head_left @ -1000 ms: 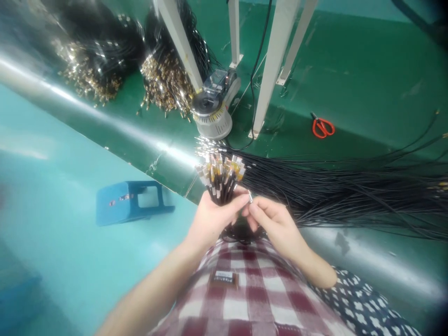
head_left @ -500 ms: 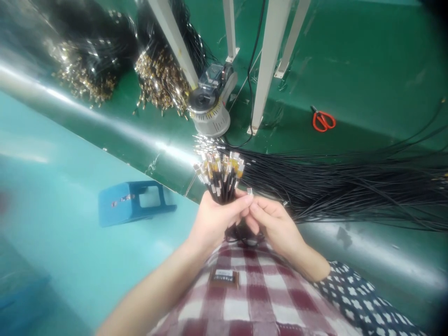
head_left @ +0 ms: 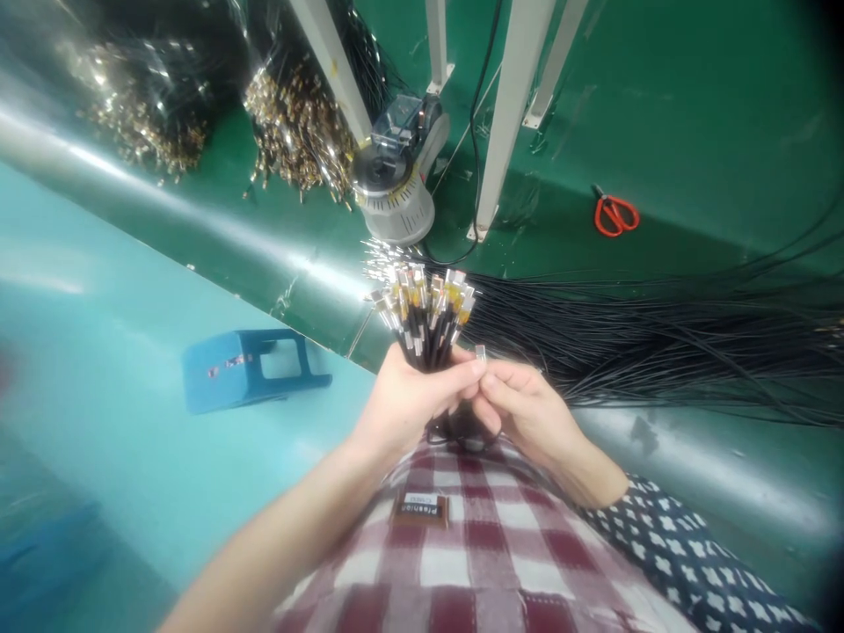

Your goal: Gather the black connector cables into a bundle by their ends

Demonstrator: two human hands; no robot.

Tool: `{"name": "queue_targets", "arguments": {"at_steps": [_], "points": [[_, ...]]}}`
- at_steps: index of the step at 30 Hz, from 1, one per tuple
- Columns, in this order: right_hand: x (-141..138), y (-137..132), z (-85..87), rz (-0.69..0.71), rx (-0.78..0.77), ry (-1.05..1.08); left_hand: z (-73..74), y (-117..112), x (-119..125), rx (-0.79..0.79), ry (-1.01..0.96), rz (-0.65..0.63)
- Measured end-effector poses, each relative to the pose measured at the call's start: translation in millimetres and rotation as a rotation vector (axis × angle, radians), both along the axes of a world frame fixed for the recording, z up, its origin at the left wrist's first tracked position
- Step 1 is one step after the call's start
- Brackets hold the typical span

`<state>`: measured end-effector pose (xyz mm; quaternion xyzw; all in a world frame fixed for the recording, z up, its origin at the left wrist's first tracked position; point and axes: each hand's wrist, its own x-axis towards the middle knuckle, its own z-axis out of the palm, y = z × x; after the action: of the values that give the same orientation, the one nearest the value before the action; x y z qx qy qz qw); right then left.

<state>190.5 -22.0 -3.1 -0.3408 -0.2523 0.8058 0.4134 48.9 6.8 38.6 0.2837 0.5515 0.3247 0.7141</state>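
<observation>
left hand point(head_left: 405, 400) grip wrapped round cable bundle point(head_left: 425, 321) | right hand point(head_left: 527, 409) grip pinching silver connector point(head_left: 481, 353) | loose cables point(head_left: 659, 338) on table point(head_left: 692, 132)

Brown label point(head_left: 420, 509) on checked shirt point(head_left: 507, 563), upside-down word (perhaps "Fashion"), slightly blurred

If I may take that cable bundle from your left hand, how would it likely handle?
Probably floppy: the cable bundle loops below the left hand. Tips fan out, so likely to splay; the right hand pinches one connector.
</observation>
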Motion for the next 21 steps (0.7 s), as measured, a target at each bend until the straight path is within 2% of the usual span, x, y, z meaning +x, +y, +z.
{"name": "queue_targets", "arguments": {"at_steps": [9, 15, 18, 21], "points": [[0, 2, -1.8, 0.023, -0.087, 0.000, -3.6, 2, 3, 0.008, 0.001, 0.017], [3, 5, -1.5, 0.055, -0.079, -0.011, -1.8, 7, 8, 0.010, 0.009, 0.025], [5, 7, 0.2, 0.078, -0.024, -0.069, -0.2, 9, 8, 0.017, 0.024, 0.014], [6, 9, 4.6, 0.083, 0.121, -0.206, 0.7, 10, 7, 0.027, 0.043, 0.007]]}}
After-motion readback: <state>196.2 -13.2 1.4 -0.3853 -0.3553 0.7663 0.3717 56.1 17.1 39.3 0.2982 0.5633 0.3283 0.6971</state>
